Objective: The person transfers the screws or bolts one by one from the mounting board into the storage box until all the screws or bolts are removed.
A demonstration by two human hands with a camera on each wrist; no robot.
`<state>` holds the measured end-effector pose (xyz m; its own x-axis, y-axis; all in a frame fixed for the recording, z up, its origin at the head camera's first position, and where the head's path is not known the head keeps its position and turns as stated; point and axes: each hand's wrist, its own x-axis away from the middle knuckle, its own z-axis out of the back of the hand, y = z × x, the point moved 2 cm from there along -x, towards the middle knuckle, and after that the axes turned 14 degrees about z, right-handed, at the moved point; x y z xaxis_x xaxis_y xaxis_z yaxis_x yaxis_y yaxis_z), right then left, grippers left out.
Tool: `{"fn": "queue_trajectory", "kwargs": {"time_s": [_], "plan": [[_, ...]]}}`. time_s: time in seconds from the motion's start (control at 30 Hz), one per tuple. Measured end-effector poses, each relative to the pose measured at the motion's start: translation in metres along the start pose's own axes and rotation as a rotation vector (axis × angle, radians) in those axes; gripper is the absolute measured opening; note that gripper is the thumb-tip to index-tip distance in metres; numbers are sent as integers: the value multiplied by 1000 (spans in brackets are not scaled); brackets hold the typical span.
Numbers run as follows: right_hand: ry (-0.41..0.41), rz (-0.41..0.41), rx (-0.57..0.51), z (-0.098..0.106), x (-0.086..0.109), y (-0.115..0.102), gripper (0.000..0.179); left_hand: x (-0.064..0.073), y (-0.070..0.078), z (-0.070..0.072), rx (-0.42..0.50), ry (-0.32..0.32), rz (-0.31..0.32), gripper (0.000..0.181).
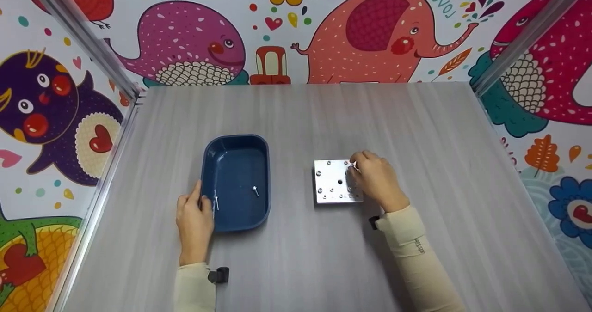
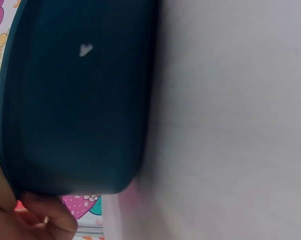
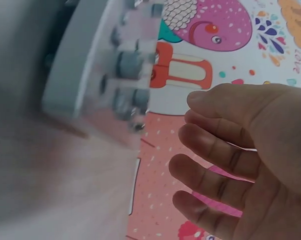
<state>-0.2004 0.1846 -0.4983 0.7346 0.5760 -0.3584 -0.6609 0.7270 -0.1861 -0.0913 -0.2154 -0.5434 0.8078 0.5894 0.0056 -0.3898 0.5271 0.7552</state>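
With thumb and fingers on either side of its left wall, my left hand [image 1: 193,226] grips a dark blue plastic tray [image 1: 237,164]. Two small screws lie inside, one screw [image 1: 255,191] toward the right and another screw [image 1: 217,203] near the left wall. The left wrist view has the tray's outer side [image 2: 75,120] close up. Over the right part of a square silver metal block [image 1: 329,179] is my right hand [image 1: 380,180], hiding that side. Screws stand in the block's top [image 3: 128,65]. In the right wrist view the fingers [image 3: 215,177] are loosely bent, apart from the block, holding nothing visible.
A grey wood-grain table [image 1: 291,266] bears the tray and block, with a gap between them. Walls printed with cartoon animals [image 1: 370,34] stand at the back and sides. Metal frame posts [image 1: 78,37] rise at the back corners.
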Motion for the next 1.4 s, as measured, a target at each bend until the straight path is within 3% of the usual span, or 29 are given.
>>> {"fn": "queue_trajectory", "kwargs": {"time_s": [0.57,0.77,1.1,1.4], "plan": [[0,-84,1,-22,7,13,8,1,1,-2,11,-18,0,45],[-18,-125,9,-21,6,13,10,1,2,-2,14,-11,-8,44],[-27,-120,50,-20,5,13,10,0,0,-2,11,-13,4,44],[-5,-92,60,-1,-2,8,9,0,-1,0,26,-16,-8,44]]}}
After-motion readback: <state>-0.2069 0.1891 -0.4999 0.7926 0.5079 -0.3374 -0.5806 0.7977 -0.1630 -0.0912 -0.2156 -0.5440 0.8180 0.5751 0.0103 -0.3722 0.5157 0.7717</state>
